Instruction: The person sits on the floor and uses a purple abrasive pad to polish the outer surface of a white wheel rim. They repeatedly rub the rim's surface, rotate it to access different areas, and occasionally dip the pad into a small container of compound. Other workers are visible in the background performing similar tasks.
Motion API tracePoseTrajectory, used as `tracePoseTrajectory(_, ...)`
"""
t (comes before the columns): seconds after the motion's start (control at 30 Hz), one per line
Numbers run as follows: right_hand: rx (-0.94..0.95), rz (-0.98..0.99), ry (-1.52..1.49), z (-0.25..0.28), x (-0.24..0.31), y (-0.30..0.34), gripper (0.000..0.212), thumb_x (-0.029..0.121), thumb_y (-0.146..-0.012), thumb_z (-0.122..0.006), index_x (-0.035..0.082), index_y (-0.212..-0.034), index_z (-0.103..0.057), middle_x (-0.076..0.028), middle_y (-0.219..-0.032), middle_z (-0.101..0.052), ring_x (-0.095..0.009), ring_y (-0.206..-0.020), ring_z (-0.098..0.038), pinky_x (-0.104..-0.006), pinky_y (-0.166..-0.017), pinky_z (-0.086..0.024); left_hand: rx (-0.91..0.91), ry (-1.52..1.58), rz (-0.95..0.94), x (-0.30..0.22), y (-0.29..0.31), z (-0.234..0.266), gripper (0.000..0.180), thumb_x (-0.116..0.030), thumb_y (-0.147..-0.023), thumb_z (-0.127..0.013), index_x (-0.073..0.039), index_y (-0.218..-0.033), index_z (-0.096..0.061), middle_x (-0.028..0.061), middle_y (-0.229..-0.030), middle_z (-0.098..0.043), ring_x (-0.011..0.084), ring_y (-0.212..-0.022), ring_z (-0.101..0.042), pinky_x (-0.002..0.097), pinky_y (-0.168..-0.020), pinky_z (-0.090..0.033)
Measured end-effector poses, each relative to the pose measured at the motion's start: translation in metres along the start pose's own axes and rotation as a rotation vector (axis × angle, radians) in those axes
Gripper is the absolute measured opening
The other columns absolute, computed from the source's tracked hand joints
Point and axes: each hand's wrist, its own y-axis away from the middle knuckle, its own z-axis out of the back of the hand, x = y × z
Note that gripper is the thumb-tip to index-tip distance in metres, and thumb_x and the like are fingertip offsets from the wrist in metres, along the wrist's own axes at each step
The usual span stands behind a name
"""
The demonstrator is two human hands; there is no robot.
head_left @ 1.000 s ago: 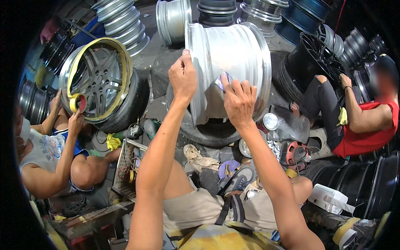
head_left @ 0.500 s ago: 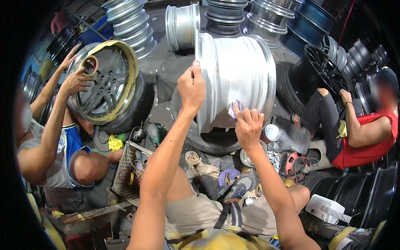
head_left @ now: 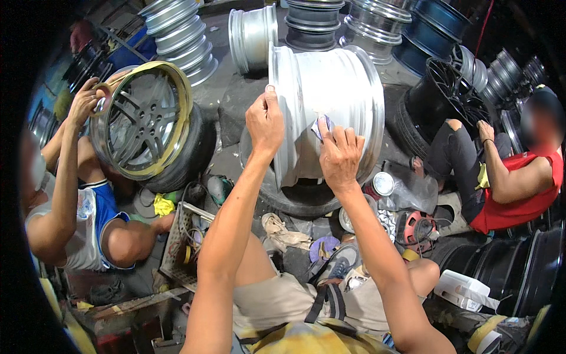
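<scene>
A silver wheel rim (head_left: pixel 333 76) stands on its side in front of me, resting on a black tyre (head_left: pixel 298 207). At its left edge my left hand (head_left: pixel 265 124) is closed on the flange, thumb up. My right hand (head_left: pixel 343 156) presses a small folded piece of purple-backed sandpaper (head_left: pixel 319 128) against the barrel. The paper sits under the fingers, near a dull patch on the bright metal. A round purple sanding disc (head_left: pixel 323 250) lies on the floor below the rim.
At left a person tapes a grey-spoked wheel (head_left: pixel 147 112) with a tape roll (head_left: pixel 102 99). To the right, a person in a red top sits by a black wheel (head_left: pixel 433 97). Stacked rims (head_left: pixel 183 41) stand behind. A perforated crate (head_left: pixel 181 251) and a can (head_left: pixel 383 184) are nearby.
My right hand and the sandpaper have moved up and left along the barrel. My left hand keeps its hold on the flange. The person at left has shifted the tape roll left.
</scene>
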Motion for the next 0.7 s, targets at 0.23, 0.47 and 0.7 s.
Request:
tracePoseTrajectory(0.23,0.001,0.052,-0.038,-0.003,0.0,0.012,0.055,0.003,-0.081,-0.065,0.011,-0.135,-0.068,-0.004,-0.087,-0.048,-0.023,-0.084,-0.05,-0.039,-0.076,-0.036,-0.041,-0.011,-0.039,0.002,-0.003,-0.005,0.053,-0.035,-0.109,-0.049,0.006,-0.076,-0.059,0.0218,-0.063,-0.054,0.0304,-0.058,-0.053,0.0461,-0.062,-0.042)
tracePoseTrajectory(0.47,0.043,0.186,0.005,0.005,-0.019,0.025,0.052,0.01,-0.083,-0.065,0.01,-0.135,-0.068,-0.002,-0.087,-0.051,-0.02,-0.084,-0.051,-0.0381,-0.075,-0.037,-0.028,-0.032,-0.051,0.002,0.001,-0.002,0.052,-0.034,-0.109,-0.048,0.006,-0.079,-0.059,0.0211,-0.063,-0.054,0.0306,-0.057,-0.051,0.0458,-0.061,-0.041)
tracePoseTrajectory(0.7,0.029,0.185,-0.024,0.001,-0.009,-0.003,0.051,0.009,-0.084,-0.066,0.01,-0.134,-0.068,-0.001,-0.087,-0.051,-0.02,-0.083,-0.051,-0.0378,-0.074,-0.036,0.015,-0.034,-0.007,0.004,-0.007,0.004,0.051,-0.034,-0.109,-0.049,0.007,-0.079,-0.058,0.021,-0.063,-0.052,0.0294,-0.057,-0.05,0.0461,-0.06,-0.041)
